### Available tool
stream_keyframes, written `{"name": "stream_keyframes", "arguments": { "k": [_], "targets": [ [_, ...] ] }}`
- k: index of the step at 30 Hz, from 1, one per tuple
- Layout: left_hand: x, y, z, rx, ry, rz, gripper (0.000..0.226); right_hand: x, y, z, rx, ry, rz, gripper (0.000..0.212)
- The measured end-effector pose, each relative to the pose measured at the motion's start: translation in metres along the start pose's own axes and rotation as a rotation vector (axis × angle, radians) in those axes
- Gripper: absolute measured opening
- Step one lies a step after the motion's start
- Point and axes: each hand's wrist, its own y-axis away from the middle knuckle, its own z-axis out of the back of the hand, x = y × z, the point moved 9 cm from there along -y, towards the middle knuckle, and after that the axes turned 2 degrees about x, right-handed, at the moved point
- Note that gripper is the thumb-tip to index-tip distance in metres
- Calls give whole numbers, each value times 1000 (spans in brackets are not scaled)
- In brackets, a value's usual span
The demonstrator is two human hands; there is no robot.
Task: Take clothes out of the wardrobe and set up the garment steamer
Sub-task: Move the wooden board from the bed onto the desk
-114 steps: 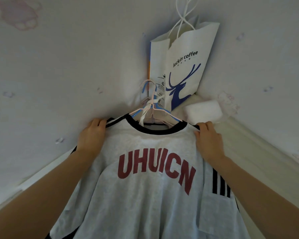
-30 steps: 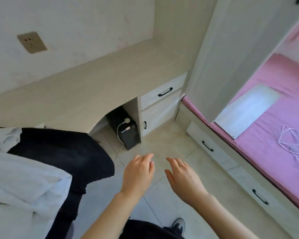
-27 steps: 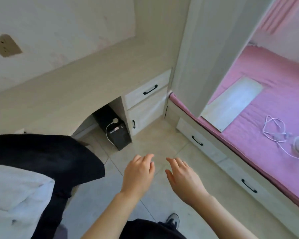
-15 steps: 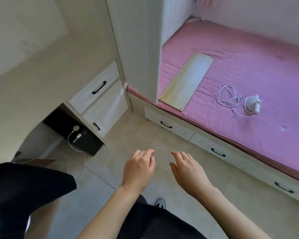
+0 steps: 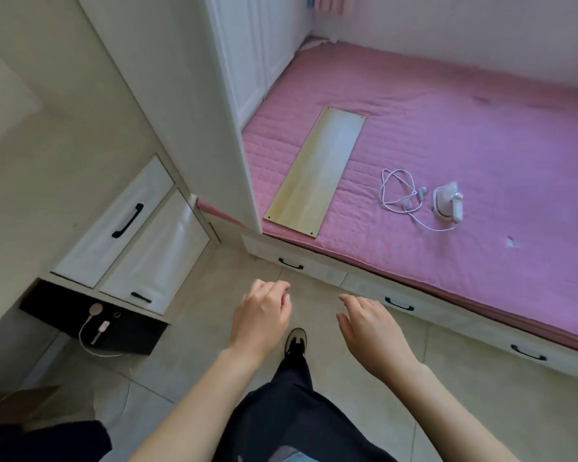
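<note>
A small white garment steamer (image 5: 447, 205) lies on the pink bed (image 5: 481, 155), its white cord (image 5: 399, 191) coiled just left of it. A pale wooden board (image 5: 316, 171) lies flat on the bed near the white wardrobe (image 5: 247, 55). My left hand (image 5: 261, 316) and my right hand (image 5: 371, 325) hover above the tiled floor in front of me, fingers loosely relaxed, both holding nothing. A dark garment edge (image 5: 40, 440) shows at the bottom left corner.
White drawers with black handles (image 5: 127, 221) stand under the desk at left, beside a black box with a white cable (image 5: 94, 323). Bed-base drawers (image 5: 397, 303) run along the right. My dark trouser leg and shoe (image 5: 296, 341) are below.
The view swung right from the desk and hung shirt to the bed. The steamer and cord came fully into sight. Both hands stayed empty in front of me.
</note>
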Motion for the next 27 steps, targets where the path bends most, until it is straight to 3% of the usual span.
{"name": "stream_keyframes", "arguments": {
  "k": [8, 13, 27],
  "targets": [
    [0, -141, 22, -9, -59, -74, 23, -18, -127, 51, -51, -3, -8, 25],
    [0, -212, 38, -32, -85, -102, 24, -20, -197, 70, -41, 8, 4, 27],
    [7, -309, 39, -66, -5, 42, 29, -33, -333, 112, 21, 19, 176, 38]
  ]
}}
